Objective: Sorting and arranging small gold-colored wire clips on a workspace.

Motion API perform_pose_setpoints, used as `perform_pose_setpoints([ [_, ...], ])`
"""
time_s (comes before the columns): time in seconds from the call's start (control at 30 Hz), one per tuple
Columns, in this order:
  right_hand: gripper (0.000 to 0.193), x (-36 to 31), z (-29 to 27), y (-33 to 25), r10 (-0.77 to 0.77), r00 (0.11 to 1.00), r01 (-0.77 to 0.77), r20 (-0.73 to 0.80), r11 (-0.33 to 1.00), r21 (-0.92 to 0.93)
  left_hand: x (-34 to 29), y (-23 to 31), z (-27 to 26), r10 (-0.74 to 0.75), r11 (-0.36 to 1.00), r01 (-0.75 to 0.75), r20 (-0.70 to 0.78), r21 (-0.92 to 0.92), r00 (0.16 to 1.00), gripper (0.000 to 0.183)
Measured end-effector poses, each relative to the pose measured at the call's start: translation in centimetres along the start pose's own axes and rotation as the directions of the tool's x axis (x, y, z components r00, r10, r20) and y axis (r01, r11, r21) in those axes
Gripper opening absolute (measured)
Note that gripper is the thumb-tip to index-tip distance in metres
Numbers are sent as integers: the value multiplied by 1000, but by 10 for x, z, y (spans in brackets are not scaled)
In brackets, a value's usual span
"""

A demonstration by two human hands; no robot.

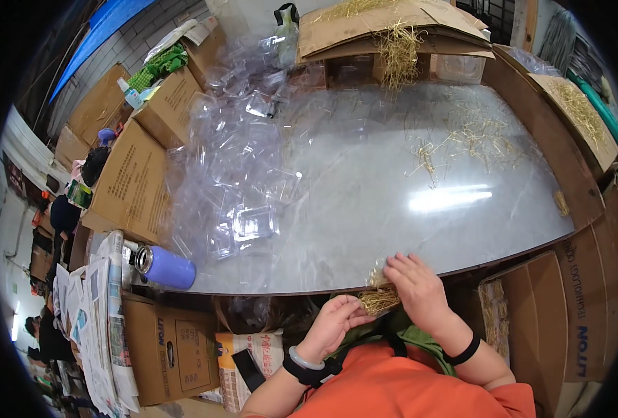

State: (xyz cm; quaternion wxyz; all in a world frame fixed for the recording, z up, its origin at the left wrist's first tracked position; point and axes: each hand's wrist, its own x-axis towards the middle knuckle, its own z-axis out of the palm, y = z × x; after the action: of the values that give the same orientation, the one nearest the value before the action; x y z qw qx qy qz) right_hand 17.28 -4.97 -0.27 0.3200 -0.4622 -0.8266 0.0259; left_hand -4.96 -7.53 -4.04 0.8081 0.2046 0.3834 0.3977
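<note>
In front of my orange top, at the table's near edge, a small bundle of thin golden strands (379, 302) lies between my hands. My left hand (333, 324) pinches its left end with thumb and fingertips. My right hand (420, 289) is at its right side and top, fingers lightly bent and its thumb hidden. A small glint of clear plastic (376, 273) shows by the right fingertips, its shape hard to make out. Similar loose golden strands (479, 136) are scattered on the far right of the grey tabletop (351, 209).
Clear plastic boxes (235, 164) are piled over the table's left side. A purple bottle (169, 267) lies at the front left corner beside stacked newspapers (100, 320). Cardboard cartons (131, 184) line the left edge. At the back, a cardboard shelf (392, 31) carries more golden strands.
</note>
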Motion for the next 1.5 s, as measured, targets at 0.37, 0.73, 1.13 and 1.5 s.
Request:
perform_pose_setpoints([
  [0.37, 31, -28, -3, -22, -72, 997, 70, 23, 994, 90, -15, -8, 5, 92, 995, -90, 35, -48, 995, 12],
  [0.73, 26, 3, -18, -25, 43, 985, 31, -165, 905, 425, -14, 43, 30, 251, 927, -261, 70, 271, 965, 13],
  [1.13, 21, 34, 13, 28, 183, 968, -82, -169, 874, 480, 51, 61, 51, 655, -352, -433, 549, 830, 520, 49],
  [1.5, 53, 8, -13, 22, 162, 983, -128, -87, 943, 307, 55, 49, 56, 454, -421, -471, 630, 775, 631, 50],
])
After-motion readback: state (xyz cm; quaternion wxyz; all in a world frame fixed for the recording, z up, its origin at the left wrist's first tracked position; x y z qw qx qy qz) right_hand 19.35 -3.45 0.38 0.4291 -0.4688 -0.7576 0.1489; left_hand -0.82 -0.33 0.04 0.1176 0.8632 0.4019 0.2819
